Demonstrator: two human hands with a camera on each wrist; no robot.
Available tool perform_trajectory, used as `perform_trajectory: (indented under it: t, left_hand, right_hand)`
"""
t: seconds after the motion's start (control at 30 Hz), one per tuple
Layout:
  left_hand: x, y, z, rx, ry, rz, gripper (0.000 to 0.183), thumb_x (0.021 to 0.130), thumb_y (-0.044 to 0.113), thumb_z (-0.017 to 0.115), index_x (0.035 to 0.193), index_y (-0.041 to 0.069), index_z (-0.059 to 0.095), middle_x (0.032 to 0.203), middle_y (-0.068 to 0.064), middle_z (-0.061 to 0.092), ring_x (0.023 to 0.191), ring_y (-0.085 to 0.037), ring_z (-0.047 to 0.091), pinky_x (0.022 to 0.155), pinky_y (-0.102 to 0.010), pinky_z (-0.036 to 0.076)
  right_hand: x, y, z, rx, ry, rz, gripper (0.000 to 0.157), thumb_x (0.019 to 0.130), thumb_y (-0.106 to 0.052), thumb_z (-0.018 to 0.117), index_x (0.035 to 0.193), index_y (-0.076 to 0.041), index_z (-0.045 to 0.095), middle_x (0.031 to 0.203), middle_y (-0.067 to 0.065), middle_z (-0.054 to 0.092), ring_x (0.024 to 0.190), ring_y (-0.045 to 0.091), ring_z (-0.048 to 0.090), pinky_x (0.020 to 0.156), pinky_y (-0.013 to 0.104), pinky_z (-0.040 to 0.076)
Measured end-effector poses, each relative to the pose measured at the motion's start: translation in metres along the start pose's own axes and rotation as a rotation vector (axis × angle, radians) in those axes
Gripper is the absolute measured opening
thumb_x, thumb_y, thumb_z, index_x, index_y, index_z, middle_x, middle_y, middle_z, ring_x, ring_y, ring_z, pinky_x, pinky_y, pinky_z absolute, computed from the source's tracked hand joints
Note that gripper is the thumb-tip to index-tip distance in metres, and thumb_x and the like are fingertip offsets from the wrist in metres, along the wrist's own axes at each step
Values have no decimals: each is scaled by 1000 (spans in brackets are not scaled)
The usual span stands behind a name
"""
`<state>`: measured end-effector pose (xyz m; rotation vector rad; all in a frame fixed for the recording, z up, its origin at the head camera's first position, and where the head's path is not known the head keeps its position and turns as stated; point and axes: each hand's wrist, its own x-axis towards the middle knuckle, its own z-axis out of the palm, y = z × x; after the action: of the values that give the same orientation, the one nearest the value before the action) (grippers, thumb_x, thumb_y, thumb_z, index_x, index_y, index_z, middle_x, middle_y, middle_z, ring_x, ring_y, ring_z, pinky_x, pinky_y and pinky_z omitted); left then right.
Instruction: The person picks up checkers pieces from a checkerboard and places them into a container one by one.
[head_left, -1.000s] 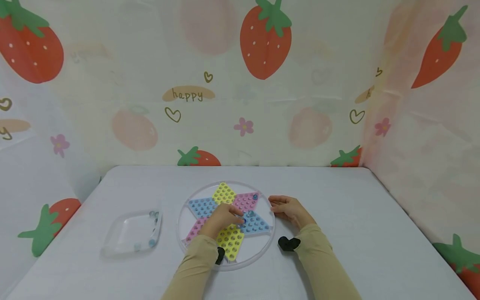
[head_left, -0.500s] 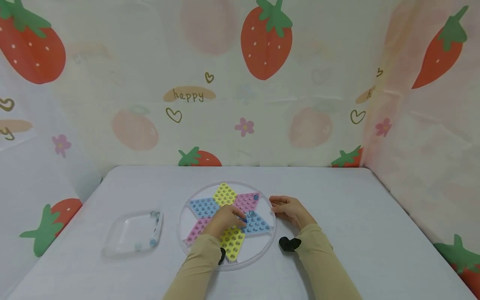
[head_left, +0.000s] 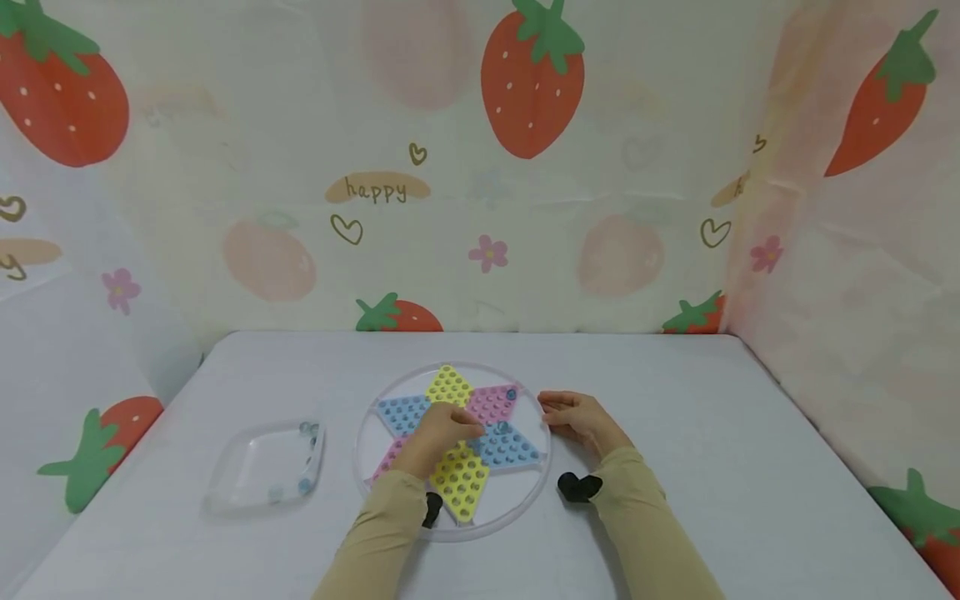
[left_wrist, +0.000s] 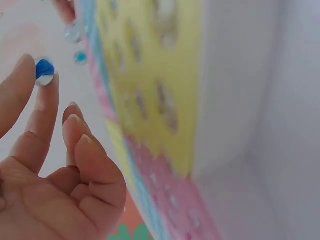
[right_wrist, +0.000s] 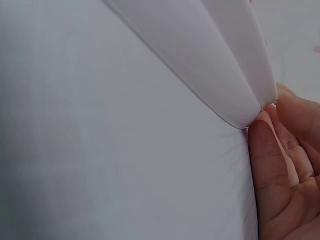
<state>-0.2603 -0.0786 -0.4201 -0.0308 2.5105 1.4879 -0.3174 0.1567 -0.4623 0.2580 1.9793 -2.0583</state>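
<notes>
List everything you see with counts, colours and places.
Table: 1, white, front and centre.
Backdrop: at least 1, pale with strawberries, behind the table.
Game board: 1, yellow, pink and blue, mid-table.
Board marbles: at least 2, one blue, one clear, on the right half.
Tray: 1, clear, left of the board.
Tray marbles: several, blue and pale, inside.
Held marble: 1, blue and clear, over the board.
Wrist pieces: 2, black, one by each wrist.
Sleeves: 2, tan, on both arms.
Left hand: 1, bare, pinching the held marble.
Right hand: 1, bare, at the board's right rim.
</notes>
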Motion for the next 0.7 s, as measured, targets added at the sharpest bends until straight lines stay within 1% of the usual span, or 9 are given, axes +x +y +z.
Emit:
perform_trajectory:
  t: [0.07,0.2,0.3,0.43,0.53,0.7]
  left_hand:
    - [-2,2,-4,-5,9,10,18,90,12,70,100,-2,70,102,-10,66,103,-28,58,93,-46,46]
    - [-5,4,-11,33,21,16,24,92,19,69,104,-2,70,102,-10,67,99,-25,60,88,-43,49]
    - [-9,4,-17,13,14,-7,26,93,21,68,107,0,70,105,-9,66,101,-25,59,89,-42,48]
    - [-16,4,-27,-22,14,1,25,95,21,65,110,1,68,106,-9,65,104,-26,58,93,-43,46]
    - [-22,4,-35,-29,39,24,25,96,20,63,110,0,68,105,-9,66,103,-26,59,91,-44,46]
    - [-32,1,-45,-53,102,30,26,97,20,62,112,0,67,109,-11,66,107,-28,59,92,-45,46]
  right_hand:
    - [0,-1,0,4,0,2,49,85,16,63,132,7,54,134,20,56,96,10,62,77,25,54]
    - [0,-1,2,0,0,7,49,84,16,63,132,6,54,134,19,56,97,10,62,77,25,54]
    - [0,0,3,-5,5,10,49,84,16,63,132,6,55,134,19,56,102,12,62,77,25,54]
    - [-1,0,3,-17,5,13,50,85,15,63,133,6,53,136,19,54,106,14,60,78,25,54]
    - [-1,1,3,-19,2,12,51,85,14,64,134,6,53,137,20,53,105,14,60,79,25,54]
    - [-1,0,2,-8,6,16,51,85,15,64,134,6,53,136,20,54,100,11,61,77,25,54]
